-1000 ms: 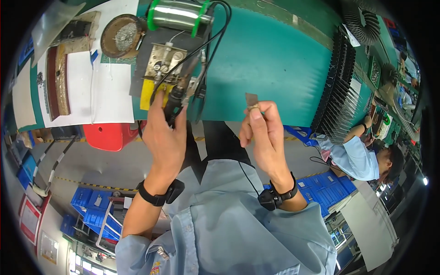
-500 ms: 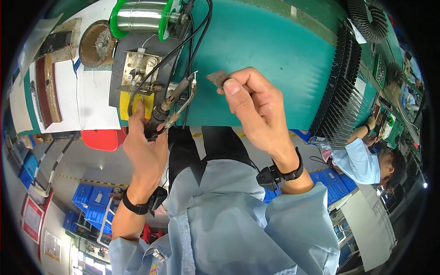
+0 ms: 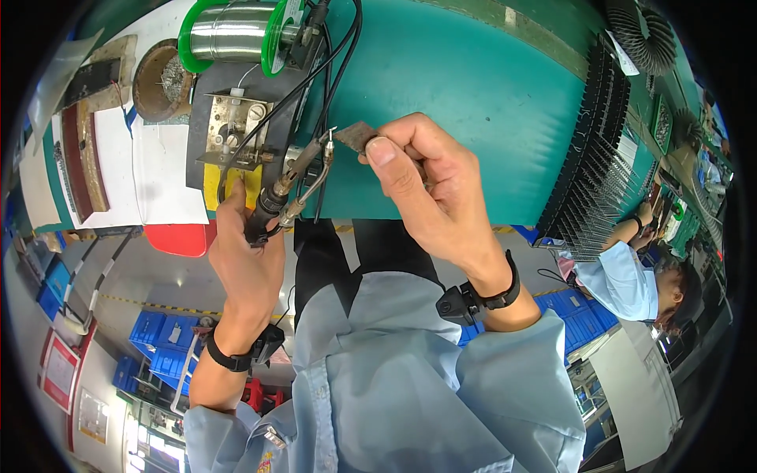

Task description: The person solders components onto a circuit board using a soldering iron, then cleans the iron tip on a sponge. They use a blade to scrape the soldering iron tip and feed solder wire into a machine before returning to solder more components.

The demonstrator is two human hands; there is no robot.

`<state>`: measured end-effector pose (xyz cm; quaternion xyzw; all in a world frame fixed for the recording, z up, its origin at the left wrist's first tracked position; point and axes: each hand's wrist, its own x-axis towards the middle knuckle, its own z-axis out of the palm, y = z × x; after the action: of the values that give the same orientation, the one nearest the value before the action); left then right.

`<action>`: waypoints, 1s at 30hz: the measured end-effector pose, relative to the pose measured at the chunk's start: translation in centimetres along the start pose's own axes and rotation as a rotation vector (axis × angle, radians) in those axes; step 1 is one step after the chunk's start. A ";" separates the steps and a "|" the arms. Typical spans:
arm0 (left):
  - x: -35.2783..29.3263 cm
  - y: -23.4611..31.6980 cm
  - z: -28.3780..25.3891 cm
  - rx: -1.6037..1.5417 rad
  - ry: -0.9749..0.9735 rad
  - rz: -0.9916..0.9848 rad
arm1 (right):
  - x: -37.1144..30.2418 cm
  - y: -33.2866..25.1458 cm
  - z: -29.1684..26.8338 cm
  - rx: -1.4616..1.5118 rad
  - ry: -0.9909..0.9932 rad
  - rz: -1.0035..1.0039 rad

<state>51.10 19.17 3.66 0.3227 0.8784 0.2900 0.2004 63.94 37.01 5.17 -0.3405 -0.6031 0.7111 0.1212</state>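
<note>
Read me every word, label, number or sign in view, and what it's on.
Nothing is readable.
Wire spool: flange marks too small.
Blue shirt: coloured chest mark, blurred.
Red-bordered wall board: too small.
White label on blue bin: too small.
Held tool, thin plate: no lettering shows.

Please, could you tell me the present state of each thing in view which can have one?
Left hand: closed around the handle of the soldering iron
Soldering iron: held, tip close to the flat piece; contact unclear
Right hand: closed, pinching the flat piece
Flat piece: gripped at one end
Spool: on its side, wound with silvery wire
Round bowl: open, holding silvery bits
Yellow pad: partly covered by the left hand
</note>
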 end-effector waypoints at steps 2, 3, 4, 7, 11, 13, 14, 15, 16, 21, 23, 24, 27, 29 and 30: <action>0.0 0.1 0.0 -0.006 -0.004 -0.010 | 0.1 0.0 0.0 -0.003 0.003 0.001; 0.1 0.1 -0.1 -0.005 -0.004 -0.010 | 0.1 0.0 0.0 -0.002 -0.001 0.002; 0.1 0.1 -0.1 -0.003 -0.009 -0.013 | 0.1 0.0 -0.1 -0.002 -0.004 0.002; 0.2 0.1 -0.1 0.002 -0.018 -0.018 | 0.1 0.0 -0.1 -0.001 -0.001 0.008; 0.2 0.0 -0.1 0.001 -0.025 -0.018 | 0.2 0.1 -0.1 -0.006 0.001 0.017; 0.2 0.1 -0.1 -0.006 -0.017 -0.010 | 0.2 0.1 0.0 -0.021 -0.020 0.013; 0.2 0.1 -0.1 -0.011 -0.013 -0.006 | 0.2 0.0 0.1 -0.024 -0.020 0.012; 0.1 0.1 -0.2 -0.015 -0.011 -0.005 | 0.2 0.1 0.2 -0.011 -0.025 0.017; 0.2 0.1 -0.1 -0.007 -0.017 -0.004 | 0.2 0.2 0.1 0.005 -0.029 0.025; 0.0 0.1 -0.2 0.033 -0.033 0.030 | 0.1 1.9 0.6 -0.090 0.051 -0.275; 0.0 0.1 -0.3 0.050 -0.033 0.044 | 0.1 2.9 0.4 -0.090 0.073 -0.342; -0.1 0.2 -0.3 0.053 -0.037 0.037 | 0.1 3.3 0.3 -0.086 0.097 -0.409; 0.1 0.3 -0.4 0.061 -0.043 0.018 | 0.1 3.1 0.2 -0.089 0.153 -0.474; 0.1 0.3 -0.4 0.035 -0.054 -0.008 | 0.1 2.4 -0.1 -0.105 0.222 -0.474; 0.1 0.3 -0.4 0.022 -0.059 -0.022 | 0.2 1.9 -0.3 -0.104 0.217 -0.474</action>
<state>50.93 19.27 4.10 0.3235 0.8787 0.2684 0.2261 64.43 36.90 3.28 -0.2697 -0.6851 0.5905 0.3305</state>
